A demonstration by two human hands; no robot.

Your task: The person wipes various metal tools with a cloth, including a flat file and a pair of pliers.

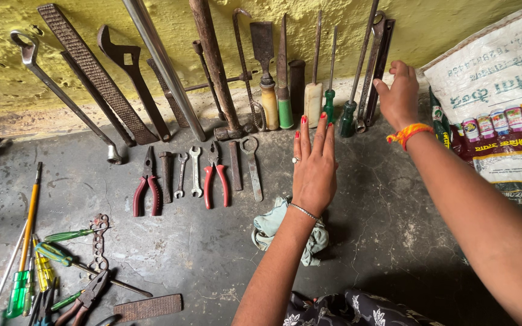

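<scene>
At the upper right of the frame the right hand (399, 96) rests its fingertips against a pair of long dark metal tools (377, 66) leaning on the yellow wall (454, 24); its grip is loose, fingers curled a little apart and not clamped on anything. Just left of them stands a dark green-handled screwdriver (348, 118), and beside that a smaller green-handled screwdriver (329, 105). The left hand (313, 166) hovers flat in the centre of the frame, fingers straight and close together, holding nothing, its tips near the base of a cream-handled tool (313, 102). Under its wrist lies a pale green cloth (268, 226) on the grey concrete floor (382, 229). Further left along the wall lean chisels, a rusty bar (212, 60), a shiny steel pipe (161, 60), a flat file (95, 72) and a long ring spanner (61, 96). Below them lie two red-handled pliers (146, 187) and small spanners. At the lower left sits a heap of green and yellow screwdrivers (37, 271). A printed sack (502, 115) fills the right edge.
</scene>
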